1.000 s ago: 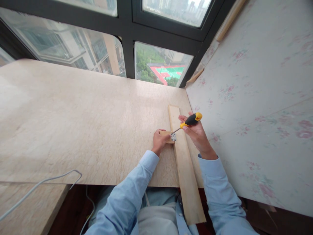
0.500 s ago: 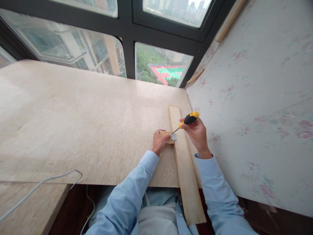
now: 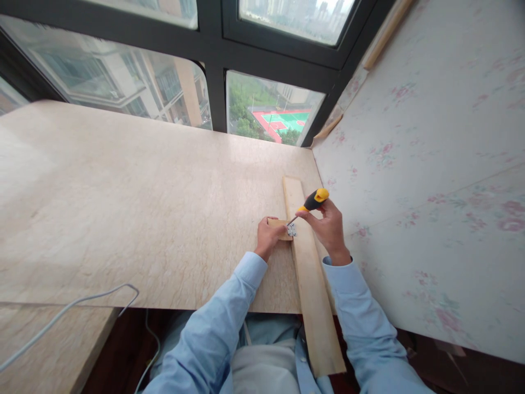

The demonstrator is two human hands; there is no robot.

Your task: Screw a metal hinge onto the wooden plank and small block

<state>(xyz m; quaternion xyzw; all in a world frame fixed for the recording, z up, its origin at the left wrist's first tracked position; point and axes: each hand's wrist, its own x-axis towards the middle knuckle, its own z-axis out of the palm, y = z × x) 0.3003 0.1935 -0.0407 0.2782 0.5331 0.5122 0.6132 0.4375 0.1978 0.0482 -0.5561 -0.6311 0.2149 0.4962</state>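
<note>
the screwdriver [image 3: 310,203] sits in my right hand [image 3: 326,227], fingers wrapped tight round its black-and-yellow grip, the thin metal shaft slanting down and left so the tip meets a small silver hinge [image 3: 291,230]. the hinge lies where a little wood block [image 3: 279,225] butts against the left edge of a long wood plank [image 3: 308,273]. my left hand [image 3: 267,236] is clamped on the block, fingers curled over it, i judge to keep it from sliding while the tip bears on the hinge. the plank is pale, flat and smooth, running away from me along the right side of the marble-look table [image 3: 123,208], its near end overhanging the table's edge above my lap. the tabletop is glossy beige with fine veins. just right of the plank rises a wall [image 3: 430,164] papered with faded pink flowers. a thin white cable [image 3: 69,309] loops over the near left corner.
</note>
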